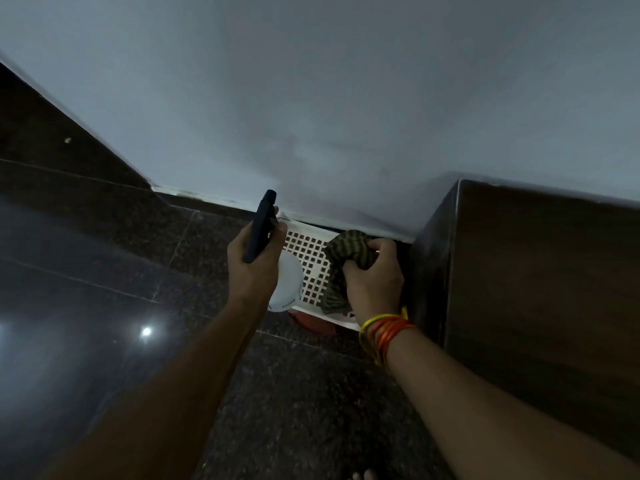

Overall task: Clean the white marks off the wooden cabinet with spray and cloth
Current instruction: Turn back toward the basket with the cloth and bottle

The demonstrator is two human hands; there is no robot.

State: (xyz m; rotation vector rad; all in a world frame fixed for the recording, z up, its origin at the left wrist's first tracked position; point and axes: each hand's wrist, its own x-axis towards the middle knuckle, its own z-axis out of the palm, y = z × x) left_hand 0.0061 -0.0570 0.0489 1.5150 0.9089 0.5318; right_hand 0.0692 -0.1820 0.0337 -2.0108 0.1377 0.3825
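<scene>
— Where's the wooden cabinet (540, 271)?
— Right side of the frame, just right of the right hand (375, 271), which clutches the green cloth (341, 261).
— And the spray bottle (277, 268)?
— Centre frame, gripped by the left hand (254, 261) over a white perforated basket (311, 258).

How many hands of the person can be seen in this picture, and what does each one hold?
2. The left hand grips the spray bottle, left of the white basket. The right hand grips the green cloth beside the wooden cabinet.
</scene>
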